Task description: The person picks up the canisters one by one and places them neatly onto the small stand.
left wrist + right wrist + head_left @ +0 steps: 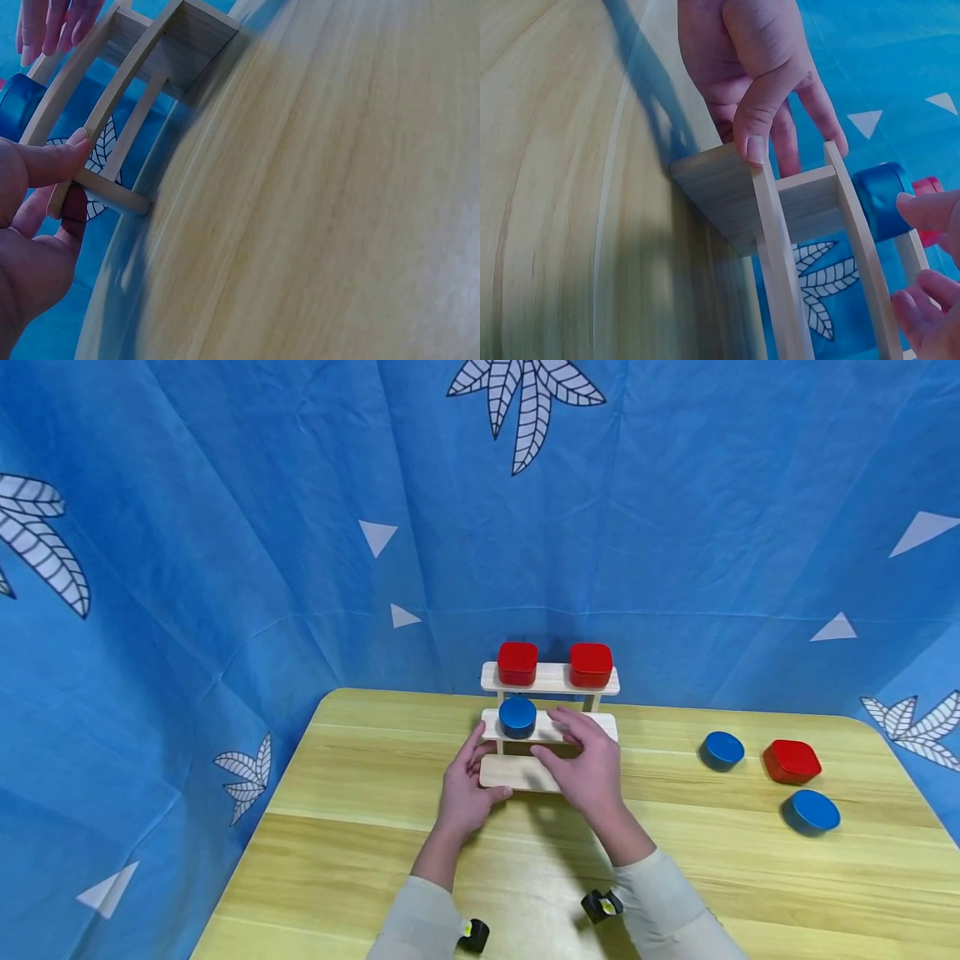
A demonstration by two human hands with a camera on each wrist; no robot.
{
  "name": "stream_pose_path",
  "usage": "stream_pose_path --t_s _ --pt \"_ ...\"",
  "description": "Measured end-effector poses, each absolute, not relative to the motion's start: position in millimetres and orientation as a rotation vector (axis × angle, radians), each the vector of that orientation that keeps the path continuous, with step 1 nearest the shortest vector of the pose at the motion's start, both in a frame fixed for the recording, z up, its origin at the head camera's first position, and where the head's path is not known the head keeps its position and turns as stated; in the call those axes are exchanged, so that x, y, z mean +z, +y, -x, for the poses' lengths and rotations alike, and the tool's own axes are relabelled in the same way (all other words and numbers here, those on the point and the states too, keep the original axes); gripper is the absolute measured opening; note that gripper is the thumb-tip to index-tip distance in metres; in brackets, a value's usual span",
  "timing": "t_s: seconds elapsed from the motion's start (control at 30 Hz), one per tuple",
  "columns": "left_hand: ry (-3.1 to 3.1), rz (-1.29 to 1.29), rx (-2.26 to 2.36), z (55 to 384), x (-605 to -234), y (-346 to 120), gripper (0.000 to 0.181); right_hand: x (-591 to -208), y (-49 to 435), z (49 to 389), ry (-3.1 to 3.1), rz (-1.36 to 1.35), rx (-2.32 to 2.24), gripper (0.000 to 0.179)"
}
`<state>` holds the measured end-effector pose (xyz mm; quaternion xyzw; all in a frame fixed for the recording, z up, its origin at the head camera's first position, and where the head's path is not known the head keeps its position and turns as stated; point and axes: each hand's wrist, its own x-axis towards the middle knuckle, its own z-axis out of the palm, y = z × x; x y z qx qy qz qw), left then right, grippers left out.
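Note:
A three-tier wooden rack (517,772) stands near the table's back edge. My left hand (467,787) grips the left end of its lowest board, the thumb (64,156) in front and fingers behind. A round blue tin (517,718) sits on the left part of the middle tier. Just right of this tin, my right hand (591,770) hovers by the middle tier with thumb and fingers spread apart, holding nothing. Two square red tins, a left one (517,664) and a right one (590,666), stand on the top tier.
Right of the rack on the wooden table (352,793) lie a small blue tin (722,752), a red tin (792,762) and another blue tin (812,812). A blue curtain (315,527) with leaf prints hangs close behind the table.

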<state>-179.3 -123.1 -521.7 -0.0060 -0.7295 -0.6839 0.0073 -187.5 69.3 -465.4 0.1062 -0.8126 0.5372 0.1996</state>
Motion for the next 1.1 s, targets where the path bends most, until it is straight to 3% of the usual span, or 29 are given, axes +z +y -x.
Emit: stream_pose_path --t_s 1.1 --pt "-2.288 -0.016 -2.131 179.4 -520.9 -122.3 0.116 -468.9 98.2 183.0 -2.165 -0.143 1.401 0.052"
